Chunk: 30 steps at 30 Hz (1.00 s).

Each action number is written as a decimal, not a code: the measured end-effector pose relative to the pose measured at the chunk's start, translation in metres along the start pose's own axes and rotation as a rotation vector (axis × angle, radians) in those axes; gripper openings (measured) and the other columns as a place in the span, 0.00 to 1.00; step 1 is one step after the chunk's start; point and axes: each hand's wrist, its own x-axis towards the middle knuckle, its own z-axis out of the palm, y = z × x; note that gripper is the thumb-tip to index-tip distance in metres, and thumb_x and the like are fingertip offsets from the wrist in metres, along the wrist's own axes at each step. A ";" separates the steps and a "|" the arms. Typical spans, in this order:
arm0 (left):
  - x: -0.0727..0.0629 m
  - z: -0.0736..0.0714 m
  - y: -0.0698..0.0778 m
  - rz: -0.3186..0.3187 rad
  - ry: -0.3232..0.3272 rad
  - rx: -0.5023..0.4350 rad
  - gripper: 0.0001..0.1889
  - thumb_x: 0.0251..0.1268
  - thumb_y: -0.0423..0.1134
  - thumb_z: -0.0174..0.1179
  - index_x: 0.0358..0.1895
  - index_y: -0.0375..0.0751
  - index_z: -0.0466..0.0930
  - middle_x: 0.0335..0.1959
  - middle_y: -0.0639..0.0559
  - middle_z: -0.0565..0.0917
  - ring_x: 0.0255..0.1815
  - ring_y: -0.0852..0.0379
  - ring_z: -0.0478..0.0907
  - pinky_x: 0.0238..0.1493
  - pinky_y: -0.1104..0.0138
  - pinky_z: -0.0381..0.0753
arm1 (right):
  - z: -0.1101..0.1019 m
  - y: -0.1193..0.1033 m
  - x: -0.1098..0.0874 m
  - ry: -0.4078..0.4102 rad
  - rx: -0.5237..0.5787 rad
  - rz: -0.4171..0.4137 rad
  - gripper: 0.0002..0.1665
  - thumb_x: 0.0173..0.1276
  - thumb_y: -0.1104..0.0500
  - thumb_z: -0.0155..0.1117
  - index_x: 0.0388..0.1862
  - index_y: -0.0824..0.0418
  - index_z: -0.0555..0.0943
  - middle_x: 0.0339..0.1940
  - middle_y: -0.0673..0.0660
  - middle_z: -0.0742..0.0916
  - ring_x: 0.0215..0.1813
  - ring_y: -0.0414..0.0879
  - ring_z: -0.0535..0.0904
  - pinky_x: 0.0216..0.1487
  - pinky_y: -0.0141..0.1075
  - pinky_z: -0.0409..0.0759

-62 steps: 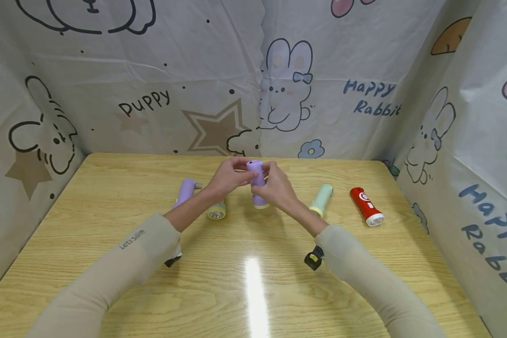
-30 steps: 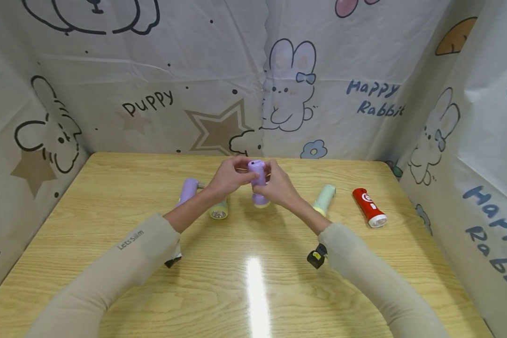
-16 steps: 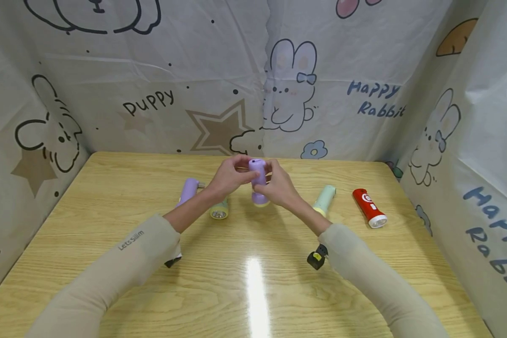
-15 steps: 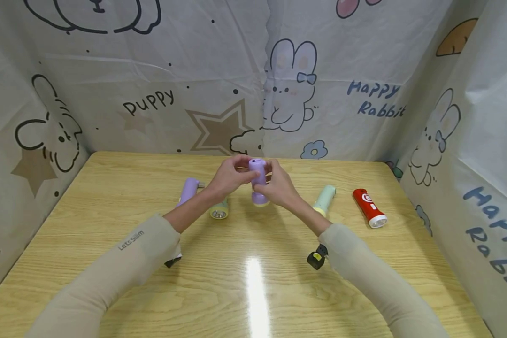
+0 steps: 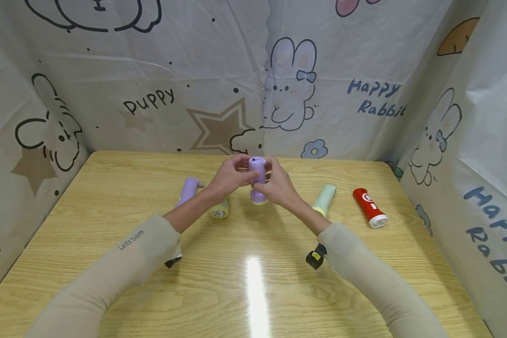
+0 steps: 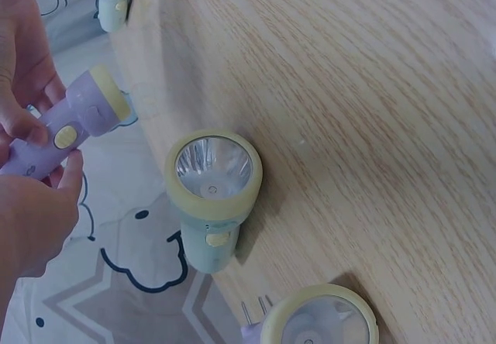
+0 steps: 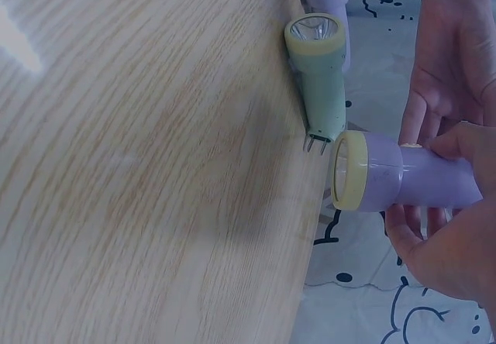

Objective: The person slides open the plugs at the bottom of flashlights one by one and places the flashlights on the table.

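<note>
A purple flashlight (image 5: 258,196) with a yellow rim is held between both hands near the table's back edge, its lens end down in the head view. My left hand (image 5: 229,177) grips it from the left, thumb across its upper body. From the right, my right hand (image 5: 277,184) grips the same body, thumb lower down. In the left wrist view a yellow switch shows on the flashlight (image 6: 66,135) between the fingers. A green flashlight (image 5: 219,210) lies just left of the hands, partly behind the left wrist. In the right wrist view, metal prongs stick out of its back end.
Another purple flashlight (image 5: 188,190) with prongs lies at the left, partly behind the left forearm. To the right lie a second green flashlight (image 5: 325,197) and a red flashlight (image 5: 368,206) with a white rim. A printed cloth (image 5: 219,70) hangs behind the wooden table (image 5: 219,281).
Both hands keep their hold on the purple flashlight. It has risen very slightly, and its lens end has swung a little left, so it stands more upright in the head view.
</note>
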 end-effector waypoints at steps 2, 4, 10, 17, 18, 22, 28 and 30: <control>0.000 0.000 0.001 -0.010 0.001 -0.003 0.27 0.65 0.31 0.66 0.65 0.30 0.69 0.58 0.36 0.76 0.59 0.41 0.76 0.53 0.58 0.83 | 0.000 0.000 0.000 -0.005 0.001 -0.001 0.33 0.57 0.66 0.70 0.60 0.68 0.66 0.52 0.64 0.78 0.51 0.58 0.81 0.52 0.46 0.83; 0.000 0.000 0.001 -0.016 0.000 -0.006 0.27 0.65 0.31 0.66 0.65 0.30 0.69 0.58 0.36 0.75 0.59 0.41 0.76 0.54 0.58 0.83 | 0.000 0.000 0.001 -0.011 0.003 -0.002 0.33 0.57 0.65 0.70 0.60 0.68 0.67 0.52 0.64 0.78 0.52 0.58 0.80 0.52 0.46 0.82; 0.000 -0.002 0.000 -0.011 -0.001 0.002 0.25 0.66 0.30 0.66 0.64 0.31 0.70 0.58 0.36 0.76 0.59 0.41 0.76 0.53 0.58 0.83 | -0.001 0.001 0.001 -0.028 0.012 -0.003 0.33 0.58 0.64 0.70 0.60 0.68 0.67 0.52 0.64 0.78 0.53 0.59 0.80 0.53 0.47 0.81; 0.000 -0.003 0.002 0.037 -0.038 0.023 0.26 0.66 0.28 0.64 0.66 0.29 0.69 0.59 0.36 0.76 0.59 0.40 0.76 0.55 0.56 0.82 | -0.001 0.000 0.001 -0.028 0.027 -0.025 0.31 0.57 0.63 0.68 0.58 0.67 0.68 0.50 0.64 0.79 0.51 0.59 0.80 0.52 0.46 0.82; 0.000 -0.003 0.003 0.040 -0.038 0.027 0.26 0.66 0.28 0.64 0.66 0.30 0.70 0.58 0.36 0.76 0.59 0.40 0.77 0.55 0.56 0.82 | -0.002 0.000 0.001 -0.029 0.029 -0.026 0.32 0.57 0.63 0.68 0.59 0.67 0.68 0.50 0.64 0.79 0.51 0.59 0.80 0.52 0.45 0.82; 0.000 -0.004 0.004 0.039 -0.037 0.037 0.26 0.67 0.29 0.64 0.66 0.30 0.69 0.59 0.36 0.76 0.60 0.41 0.77 0.55 0.56 0.82 | -0.002 -0.001 0.001 -0.033 0.034 -0.019 0.33 0.58 0.64 0.69 0.61 0.68 0.68 0.52 0.65 0.79 0.52 0.58 0.80 0.52 0.46 0.82; -0.001 -0.004 0.006 0.033 -0.032 0.038 0.27 0.66 0.29 0.65 0.66 0.30 0.69 0.59 0.36 0.75 0.60 0.41 0.76 0.55 0.56 0.82 | -0.003 -0.002 0.000 -0.026 0.032 -0.015 0.33 0.60 0.64 0.70 0.62 0.68 0.68 0.53 0.65 0.80 0.52 0.58 0.79 0.53 0.45 0.81; -0.001 -0.004 0.006 0.030 -0.029 0.037 0.27 0.66 0.29 0.65 0.66 0.30 0.69 0.59 0.36 0.75 0.61 0.41 0.76 0.55 0.56 0.82 | -0.003 -0.003 -0.001 -0.024 0.031 -0.020 0.33 0.61 0.64 0.69 0.63 0.69 0.68 0.53 0.65 0.80 0.52 0.58 0.79 0.53 0.45 0.81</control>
